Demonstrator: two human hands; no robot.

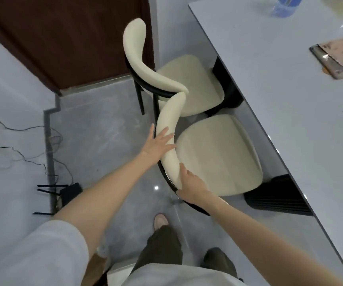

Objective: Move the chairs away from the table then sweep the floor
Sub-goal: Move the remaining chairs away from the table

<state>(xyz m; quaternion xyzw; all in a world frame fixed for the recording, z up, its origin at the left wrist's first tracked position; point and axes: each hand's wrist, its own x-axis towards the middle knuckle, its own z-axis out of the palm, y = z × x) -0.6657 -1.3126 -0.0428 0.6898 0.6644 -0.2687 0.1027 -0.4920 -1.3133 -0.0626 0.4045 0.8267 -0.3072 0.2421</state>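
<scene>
Cream, nubbly fabric covers the near chair (218, 155), from its broad rounded seat to the padded backrest that bends like a banana above a thin black metal frame. The left hand (159, 141) lies flat across that backrest with its fingers straight and spread. The right hand (191, 184) grips the backrest's nearer end, thumb on top and fingers curled under. The far chair (191, 83) is made the same way and stands just beyond. The tips of the two backrests come together, but I cannot tell whether they touch. Both seats are pushed up to the long straight edge of the glossy grey table (269, 79), the near one beside its black ribbed base (277, 195). Behind the chairs the polished grey floor (104, 131) lies open toward a dark brown door (73, 38). Loose cables (22, 141) and a black router (69, 193) sit along the left edge, well apart from the chairs.
</scene>
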